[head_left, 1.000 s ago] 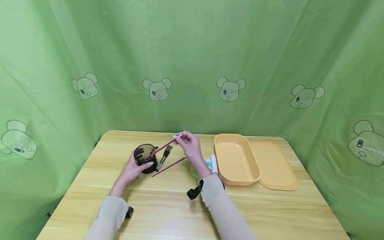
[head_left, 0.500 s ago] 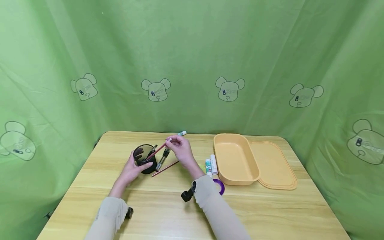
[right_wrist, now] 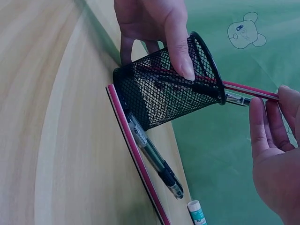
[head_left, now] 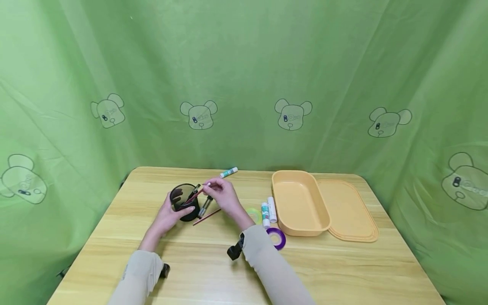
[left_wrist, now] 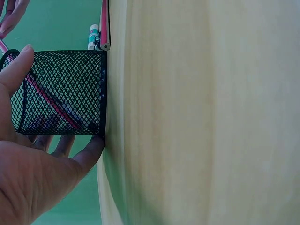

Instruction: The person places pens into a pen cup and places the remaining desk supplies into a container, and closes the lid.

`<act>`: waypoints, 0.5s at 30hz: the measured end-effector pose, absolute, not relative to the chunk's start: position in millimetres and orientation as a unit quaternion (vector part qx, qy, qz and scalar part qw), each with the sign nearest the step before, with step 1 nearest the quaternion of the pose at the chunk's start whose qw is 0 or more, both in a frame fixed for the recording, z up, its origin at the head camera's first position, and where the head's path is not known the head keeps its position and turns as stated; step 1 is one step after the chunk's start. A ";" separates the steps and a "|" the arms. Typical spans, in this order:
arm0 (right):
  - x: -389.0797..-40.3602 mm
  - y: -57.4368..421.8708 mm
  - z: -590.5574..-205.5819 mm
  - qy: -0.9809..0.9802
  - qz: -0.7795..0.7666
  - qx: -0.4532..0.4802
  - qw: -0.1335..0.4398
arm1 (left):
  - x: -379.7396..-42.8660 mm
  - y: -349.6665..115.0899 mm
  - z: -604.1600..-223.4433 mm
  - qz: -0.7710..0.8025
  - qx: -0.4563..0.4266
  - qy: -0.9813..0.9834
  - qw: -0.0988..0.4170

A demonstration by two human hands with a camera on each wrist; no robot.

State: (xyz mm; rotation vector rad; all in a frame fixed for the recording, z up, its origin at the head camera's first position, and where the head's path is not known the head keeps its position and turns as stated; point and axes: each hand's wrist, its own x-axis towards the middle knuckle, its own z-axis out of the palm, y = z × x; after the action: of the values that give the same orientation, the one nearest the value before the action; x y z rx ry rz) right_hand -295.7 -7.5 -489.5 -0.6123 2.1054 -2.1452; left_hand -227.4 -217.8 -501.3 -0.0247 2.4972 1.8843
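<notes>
My left hand (head_left: 167,217) grips a black mesh pen cup (right_wrist: 159,89), its thumb over the near side and the fingers round the back. A red pencil (right_wrist: 248,89) leans inside the cup, its lower end near the bottom. My right hand (head_left: 225,197) pinches the pencil's upper end, just above the rim. Beside the pencil, a pen (right_wrist: 237,99) also sticks out of the cup. On the table next to the cup's base lie another pen (right_wrist: 152,152), clear with black parts, and a second red pencil (right_wrist: 136,150).
A glue stick (head_left: 228,172) lies near the table's back edge. Two more white tubes, one a glue stick (head_left: 265,214), lie by the orange box (head_left: 323,216), with a purple tape roll (head_left: 281,243) and a green-yellow roll (head_left: 253,215) nearby. The box's lid (head_left: 352,212) lies at right.
My right hand has moved left and down toward the cup, and the pinched pencil has gone deeper into it. The back glue stick and tape rolls have come into view. My left hand stays put.
</notes>
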 end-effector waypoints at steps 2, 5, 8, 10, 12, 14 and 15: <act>-295.6 -7.4 -490.2 0.688 -0.696 -0.199 0.043 | -227.1 -217.2 -501.8 0.600 -0.008 0.800 0.006; -295.5 -6.9 -489.9 0.690 -0.694 -0.199 0.051 | -229.0 -217.4 -505.1 0.598 -0.011 0.801 0.008; -296.3 -5.6 -489.5 0.690 -0.693 -0.204 0.054 | -232.4 -218.9 -511.5 0.595 -0.009 0.804 0.005; -296.8 -4.5 -489.6 0.689 -0.692 -0.206 0.056 | -231.4 -218.9 -509.6 0.598 -0.010 0.801 0.007; -296.8 -3.3 -489.3 0.687 -0.694 -0.207 0.056 | -229.7 -218.5 -506.4 0.598 -0.011 0.801 0.008; -297.2 -1.8 -489.3 0.684 -0.698 -0.205 0.057 | -226.8 -217.2 -499.8 0.598 -0.014 0.801 0.014; -297.4 -0.7 -489.4 0.684 -0.699 -0.202 0.057 | -227.0 -217.4 -499.9 0.599 -0.016 0.801 0.015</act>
State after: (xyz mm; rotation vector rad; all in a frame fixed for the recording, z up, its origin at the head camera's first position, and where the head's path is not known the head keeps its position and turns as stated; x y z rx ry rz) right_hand -297.4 -0.7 -489.4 -0.6129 2.0722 -2.1191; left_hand -227.0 -217.4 -499.9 -0.0496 2.4917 1.8625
